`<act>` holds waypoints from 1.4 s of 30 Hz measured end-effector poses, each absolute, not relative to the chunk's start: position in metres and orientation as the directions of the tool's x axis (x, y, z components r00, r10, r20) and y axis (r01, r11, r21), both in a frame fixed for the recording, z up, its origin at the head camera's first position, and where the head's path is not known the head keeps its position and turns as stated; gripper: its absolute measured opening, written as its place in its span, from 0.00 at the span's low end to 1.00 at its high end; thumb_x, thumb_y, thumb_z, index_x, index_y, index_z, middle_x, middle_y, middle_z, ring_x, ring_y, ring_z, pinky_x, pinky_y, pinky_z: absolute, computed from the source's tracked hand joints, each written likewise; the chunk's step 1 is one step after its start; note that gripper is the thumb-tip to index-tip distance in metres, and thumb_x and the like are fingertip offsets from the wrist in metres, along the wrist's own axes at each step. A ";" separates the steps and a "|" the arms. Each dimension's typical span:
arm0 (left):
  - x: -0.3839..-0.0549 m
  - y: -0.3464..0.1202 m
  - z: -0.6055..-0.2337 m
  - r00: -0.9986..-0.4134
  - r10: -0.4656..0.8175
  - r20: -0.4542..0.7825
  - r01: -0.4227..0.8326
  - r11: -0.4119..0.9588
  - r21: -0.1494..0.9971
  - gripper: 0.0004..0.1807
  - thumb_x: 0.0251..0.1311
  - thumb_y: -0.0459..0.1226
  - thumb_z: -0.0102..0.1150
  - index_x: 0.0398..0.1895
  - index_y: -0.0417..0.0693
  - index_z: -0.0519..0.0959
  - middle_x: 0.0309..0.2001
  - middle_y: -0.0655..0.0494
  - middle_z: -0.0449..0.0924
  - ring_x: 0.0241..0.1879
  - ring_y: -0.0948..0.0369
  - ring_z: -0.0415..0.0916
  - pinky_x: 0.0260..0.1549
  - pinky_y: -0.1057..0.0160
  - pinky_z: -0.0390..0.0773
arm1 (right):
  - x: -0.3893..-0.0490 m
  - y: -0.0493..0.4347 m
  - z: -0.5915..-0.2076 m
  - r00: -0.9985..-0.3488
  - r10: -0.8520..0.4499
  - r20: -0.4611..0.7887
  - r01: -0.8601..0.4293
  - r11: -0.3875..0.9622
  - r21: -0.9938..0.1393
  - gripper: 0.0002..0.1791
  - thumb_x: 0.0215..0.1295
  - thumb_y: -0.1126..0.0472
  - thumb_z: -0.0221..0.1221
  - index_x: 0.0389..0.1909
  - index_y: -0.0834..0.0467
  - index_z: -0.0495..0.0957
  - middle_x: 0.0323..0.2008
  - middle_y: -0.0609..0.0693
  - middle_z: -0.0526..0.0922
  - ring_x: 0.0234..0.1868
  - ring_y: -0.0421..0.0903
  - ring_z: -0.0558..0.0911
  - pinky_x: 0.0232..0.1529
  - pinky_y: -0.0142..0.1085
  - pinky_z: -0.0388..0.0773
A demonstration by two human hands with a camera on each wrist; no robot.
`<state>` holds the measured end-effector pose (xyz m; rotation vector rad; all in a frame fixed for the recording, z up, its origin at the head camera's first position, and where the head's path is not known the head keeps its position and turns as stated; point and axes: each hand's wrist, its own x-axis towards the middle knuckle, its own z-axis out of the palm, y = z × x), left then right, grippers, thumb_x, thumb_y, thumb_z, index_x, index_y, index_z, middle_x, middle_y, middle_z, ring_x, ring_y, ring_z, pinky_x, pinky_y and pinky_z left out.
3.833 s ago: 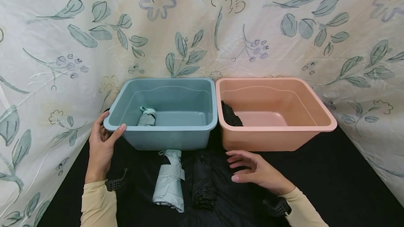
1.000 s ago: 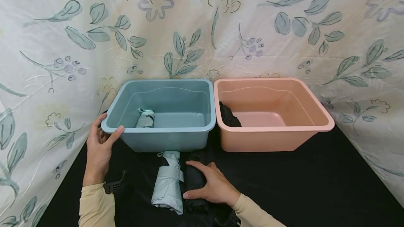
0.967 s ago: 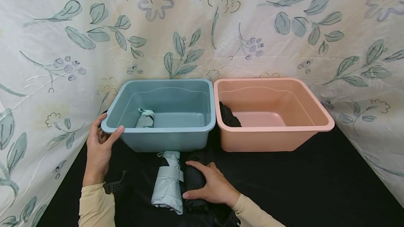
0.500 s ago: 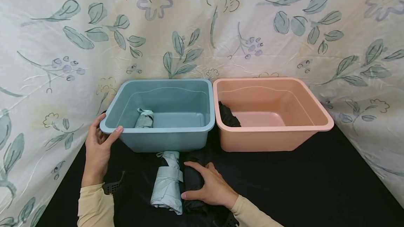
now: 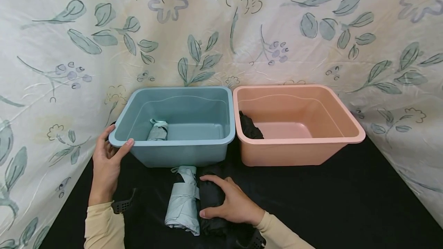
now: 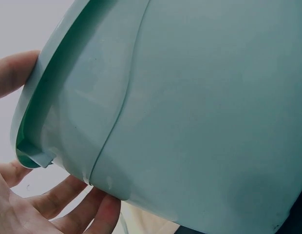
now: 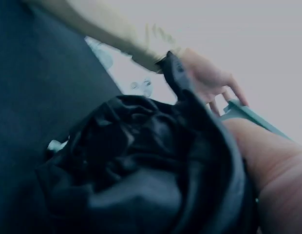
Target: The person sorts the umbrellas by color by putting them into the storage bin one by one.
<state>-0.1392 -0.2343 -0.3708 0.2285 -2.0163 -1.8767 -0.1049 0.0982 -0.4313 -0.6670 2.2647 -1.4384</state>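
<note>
My left hand (image 5: 106, 164) holds the near left corner of a blue plastic bin (image 5: 180, 142), thumb on the rim and fingers beneath it; the left wrist view shows the fingertips against the bin's outer wall (image 6: 190, 107). In front of the bins, my right hand (image 5: 235, 205) curls round a black folded umbrella (image 5: 212, 195), thumb and index finger at its left side. Its crumpled black fabric (image 7: 141, 190) fills much of the right wrist view. Just left of it lies a light blue folded umbrella (image 5: 182, 206) with a strap round it.
A pink bin (image 5: 301, 141) stands right beside the blue one. A light blue rolled bundle (image 5: 158, 130) lies in the blue bin, a black bundle (image 5: 250, 126) in the pink one. Black cloth (image 5: 328, 203) covers the table; a floral curtain (image 5: 277, 22) hangs behind.
My right hand has moved left from beside the black umbrella and taken hold of it. Over the last second it has hardly moved. My left hand keeps its hold on the blue bin.
</note>
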 end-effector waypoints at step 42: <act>-0.142 -0.229 -0.372 -0.911 -0.379 0.161 0.140 0.084 0.987 0.41 0.68 0.35 0.64 0.79 0.57 0.56 0.75 0.44 0.57 0.72 0.50 0.58 0.73 0.52 0.54 | -0.098 0.172 -0.333 -0.753 -0.655 0.054 -0.102 0.036 -0.994 0.40 0.65 0.65 0.68 0.76 0.46 0.63 0.66 0.59 0.66 0.54 0.62 0.77 0.49 0.46 0.82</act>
